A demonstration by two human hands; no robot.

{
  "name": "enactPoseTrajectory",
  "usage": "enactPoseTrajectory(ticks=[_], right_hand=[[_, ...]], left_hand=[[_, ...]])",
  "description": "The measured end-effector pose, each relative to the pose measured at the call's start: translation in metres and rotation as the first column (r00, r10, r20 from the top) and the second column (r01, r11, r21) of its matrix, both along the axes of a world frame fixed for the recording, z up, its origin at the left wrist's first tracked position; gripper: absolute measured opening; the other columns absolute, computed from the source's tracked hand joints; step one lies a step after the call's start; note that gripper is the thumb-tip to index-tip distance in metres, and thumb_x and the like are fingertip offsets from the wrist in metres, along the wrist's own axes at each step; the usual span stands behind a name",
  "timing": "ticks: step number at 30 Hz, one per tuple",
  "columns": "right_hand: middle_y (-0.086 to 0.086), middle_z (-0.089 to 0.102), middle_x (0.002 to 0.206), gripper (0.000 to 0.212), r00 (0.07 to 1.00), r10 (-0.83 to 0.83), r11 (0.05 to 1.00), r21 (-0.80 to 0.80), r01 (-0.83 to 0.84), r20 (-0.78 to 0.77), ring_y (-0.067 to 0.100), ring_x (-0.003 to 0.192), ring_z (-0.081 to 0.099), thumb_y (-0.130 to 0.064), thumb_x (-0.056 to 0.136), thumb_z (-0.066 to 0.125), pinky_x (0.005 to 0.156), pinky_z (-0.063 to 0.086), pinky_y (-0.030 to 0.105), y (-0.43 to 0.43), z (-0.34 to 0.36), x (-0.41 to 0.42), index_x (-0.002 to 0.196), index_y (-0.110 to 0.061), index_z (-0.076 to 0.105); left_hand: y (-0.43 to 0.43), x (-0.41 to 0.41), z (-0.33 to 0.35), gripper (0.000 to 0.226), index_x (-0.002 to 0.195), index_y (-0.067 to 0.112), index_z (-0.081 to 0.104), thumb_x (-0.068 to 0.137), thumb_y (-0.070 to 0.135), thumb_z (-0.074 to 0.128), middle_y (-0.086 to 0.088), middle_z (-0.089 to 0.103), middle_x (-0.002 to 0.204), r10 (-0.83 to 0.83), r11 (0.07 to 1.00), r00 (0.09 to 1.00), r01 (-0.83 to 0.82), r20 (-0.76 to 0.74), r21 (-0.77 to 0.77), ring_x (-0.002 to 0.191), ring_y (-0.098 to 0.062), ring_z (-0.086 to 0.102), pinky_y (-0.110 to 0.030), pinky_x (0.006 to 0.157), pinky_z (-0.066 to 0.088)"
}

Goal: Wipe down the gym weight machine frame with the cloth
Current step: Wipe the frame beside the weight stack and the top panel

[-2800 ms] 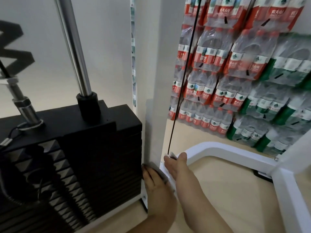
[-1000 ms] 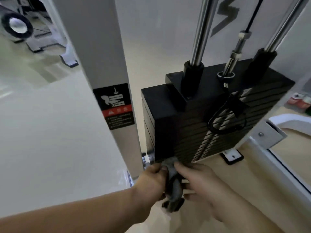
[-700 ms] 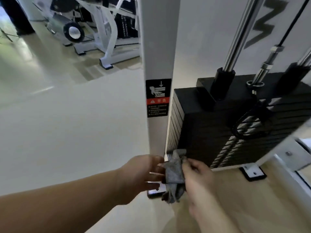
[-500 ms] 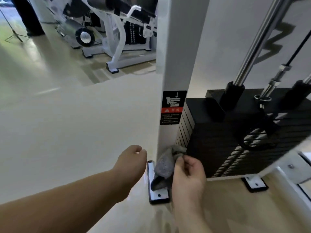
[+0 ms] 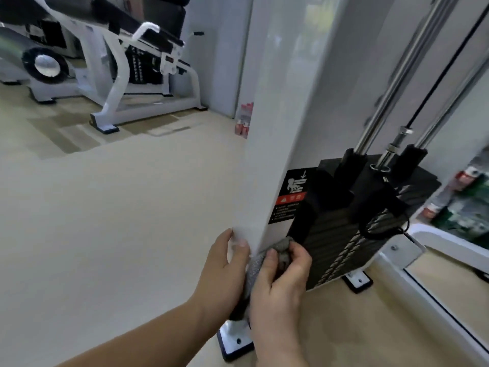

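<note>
Right hand point(image 5: 281, 279): fingers curled round bunched grey fabric cloth point(image 5: 283, 244), pressing it against white square steel frame post point(image 5: 264, 154), low, for wiping. Left hand point(image 5: 223, 271): thumb straight on post corner beside cloth, likely bracing.

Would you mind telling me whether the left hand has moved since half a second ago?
Yes: the left hand has gone right to the white post, now touching its edge.
</note>
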State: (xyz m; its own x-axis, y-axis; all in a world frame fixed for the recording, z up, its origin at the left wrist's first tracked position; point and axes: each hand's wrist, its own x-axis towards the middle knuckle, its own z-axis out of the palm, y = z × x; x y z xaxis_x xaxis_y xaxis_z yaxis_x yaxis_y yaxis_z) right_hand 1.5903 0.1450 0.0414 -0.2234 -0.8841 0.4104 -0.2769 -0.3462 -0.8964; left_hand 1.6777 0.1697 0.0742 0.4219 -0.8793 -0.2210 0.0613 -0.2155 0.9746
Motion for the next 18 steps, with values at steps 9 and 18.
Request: enactPoseTrajectory(ticks=[9,18], right_hand=[[-0.015,0.021,0.149,0.07,0.992,-0.097,0.994,-0.06,0.092,-0.079,-0.02,0.134,0.023,-0.047,0.099,0.031,0.112,0.024,0.011,0.003,-0.022,0.029,0.16,-0.015,0.021],[-0.005,-0.002,0.168,0.068,0.986,-0.058,0.941,-0.34,0.002,-0.154,0.005,0.155,0.01,-0.031,0.106,0.036,0.122,0.021,0.022,-0.004,0.033,0.039,0.164,-0.013,0.005]], left_hand=[[0.011,0.035,-0.033,0.073,0.16,0.038,0.015,0.099,0.055,0.05,0.016,0.018,0.164,-0.158,0.987,0.981,0.159,-0.109,0.003,0.15,-0.006,0.022,-0.041,0.125,0.022],[0.014,0.046,-0.009,0.06,0.159,0.046,0.01,0.105,0.054,0.035,0.028,0.011,0.162,-0.23,0.97,0.967,0.219,-0.113,-0.102,0.151,-0.002,0.016,-0.03,0.122,0.015]])
